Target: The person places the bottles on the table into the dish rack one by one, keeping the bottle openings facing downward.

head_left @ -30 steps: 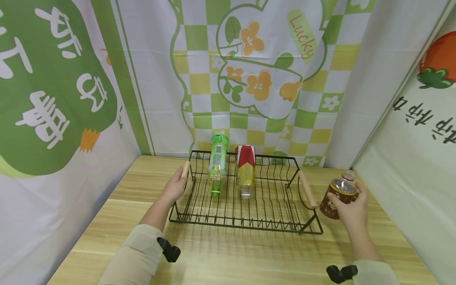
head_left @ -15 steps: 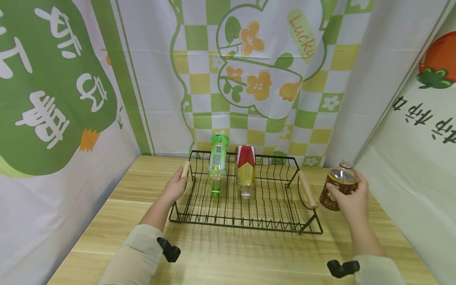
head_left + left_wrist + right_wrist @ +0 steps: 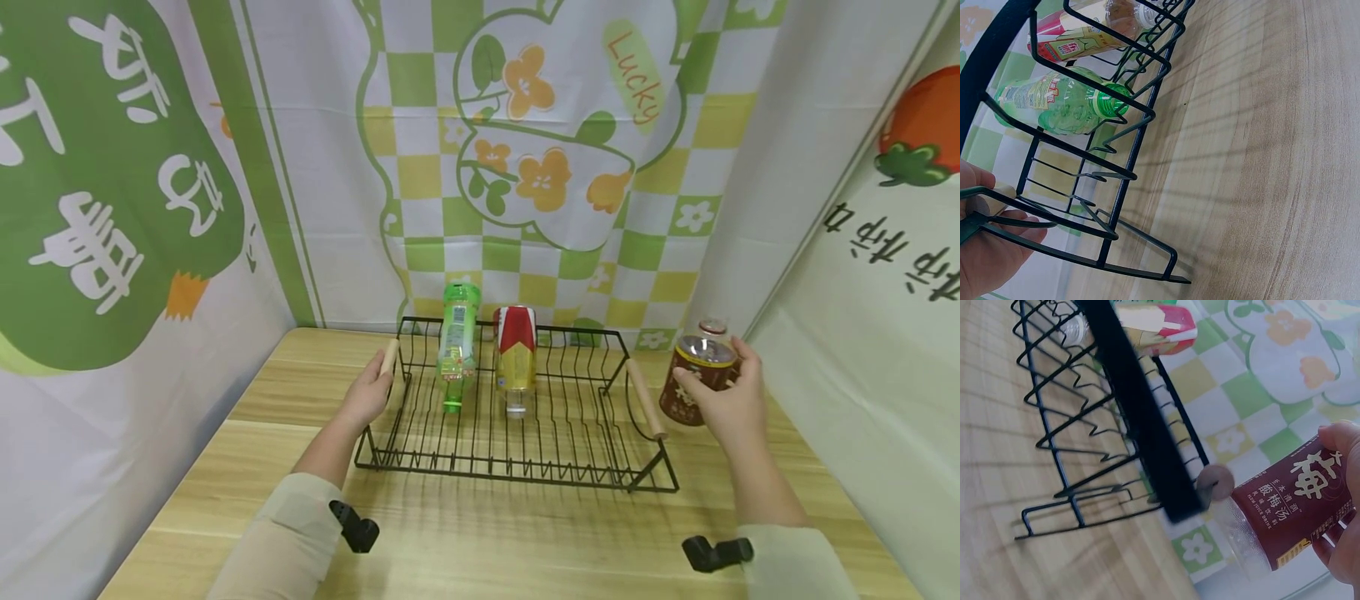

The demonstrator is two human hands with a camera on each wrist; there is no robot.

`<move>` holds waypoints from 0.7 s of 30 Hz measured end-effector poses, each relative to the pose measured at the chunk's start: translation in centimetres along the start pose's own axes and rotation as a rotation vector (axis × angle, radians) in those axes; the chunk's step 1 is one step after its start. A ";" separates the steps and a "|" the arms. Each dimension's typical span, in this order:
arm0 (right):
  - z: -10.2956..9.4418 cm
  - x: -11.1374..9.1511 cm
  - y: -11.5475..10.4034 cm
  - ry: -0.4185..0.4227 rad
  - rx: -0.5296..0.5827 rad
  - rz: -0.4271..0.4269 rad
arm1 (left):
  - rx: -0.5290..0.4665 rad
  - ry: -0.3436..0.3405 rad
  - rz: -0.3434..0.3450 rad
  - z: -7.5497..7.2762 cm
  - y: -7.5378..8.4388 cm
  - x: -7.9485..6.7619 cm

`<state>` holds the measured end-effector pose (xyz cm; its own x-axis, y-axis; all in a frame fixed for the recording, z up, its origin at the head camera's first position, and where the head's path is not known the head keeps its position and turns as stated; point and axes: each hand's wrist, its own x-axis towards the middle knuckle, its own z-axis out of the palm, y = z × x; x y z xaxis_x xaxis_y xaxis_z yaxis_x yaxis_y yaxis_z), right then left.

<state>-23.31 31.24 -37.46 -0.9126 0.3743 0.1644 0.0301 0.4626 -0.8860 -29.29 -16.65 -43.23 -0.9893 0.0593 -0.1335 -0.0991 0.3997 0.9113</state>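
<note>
A black wire dish rack (image 3: 517, 479) with wooden handles stands on the table. In the head view, my left hand (image 3: 369, 392) grips its left handle (image 3: 391, 356); the left wrist view shows fingers (image 3: 1019, 225) curled round the wood. My right hand (image 3: 731, 400) holds a plum juice bottle (image 3: 686, 392), clear plastic with a dark brown label, just right of the rack's right handle (image 3: 647, 398). Its thumb lies across the near side of the label. In the rack lie a green bottle (image 3: 457, 342) and a clear bottle with a red and gold label (image 3: 516, 350), necks toward me.
A wood-grain table (image 3: 465, 542) lies under the rack and extends in front of it. Patterned cloth (image 3: 420, 133) hangs behind the table, close to the rack's back edge. White printed cloths (image 3: 847, 350) close in both sides.
My right hand has moved the plum juice bottle a little back and then left, closer to the rack. The left hand and the rack have stayed put.
</note>
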 end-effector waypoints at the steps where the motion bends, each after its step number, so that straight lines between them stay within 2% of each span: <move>1: 0.1 0.0 -0.2 -0.001 -0.006 -0.007 | 0.000 0.000 0.000 0.0 0.0 0.0; 9: 0.6 0.0 -1.6 0.001 -0.026 -0.046 | -0.003 0.002 0.002 0.0 0.0 0.1; 21: 1.5 -0.5 -3.7 -0.044 0.022 -0.082 | 0.000 0.003 0.000 0.0 -0.1 0.0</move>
<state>-23.62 28.09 -34.88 -0.9287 0.2996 0.2183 -0.0542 0.4727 -0.8795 -29.28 -16.67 -43.33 -0.9895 0.0568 -0.1329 -0.0995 0.3993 0.9114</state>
